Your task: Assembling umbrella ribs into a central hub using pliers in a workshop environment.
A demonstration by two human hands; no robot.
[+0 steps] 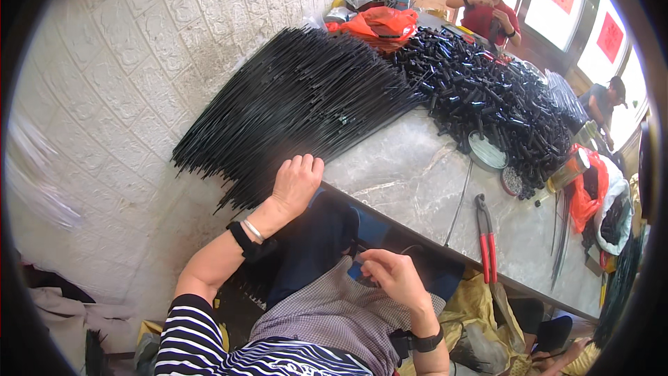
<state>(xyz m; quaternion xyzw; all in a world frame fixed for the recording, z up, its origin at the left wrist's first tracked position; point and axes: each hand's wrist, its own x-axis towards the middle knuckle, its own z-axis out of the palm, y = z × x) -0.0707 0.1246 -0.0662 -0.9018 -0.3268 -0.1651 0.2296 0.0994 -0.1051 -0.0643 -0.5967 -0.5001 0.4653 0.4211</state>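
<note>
My left hand (pixel 298 179) is closed at the table's edge, against the near end of a big heap of thin black rods (pixel 299 97). Its curled fingers hide whatever is inside them. Above my lap, my right hand (pixel 395 277) is closed in a pinch. A small blue piece (pixel 355 270) shows at its fingertips; whether they grip it or it lies behind them I cannot tell. A checked cloth (pixel 313 310) covers my lap below this hand.
On the grey marbled table (pixel 390 167) lie a mound of short black tubular parts (pixel 480 90), a round dish (pixel 487 151), a bowl of small bits (pixel 511 181), a clear jar (pixel 567 170) and red-handled pliers (pixel 486 240). Two people (pixel 487 10) sit across. A white wall (pixel 146 49) stands left.
</note>
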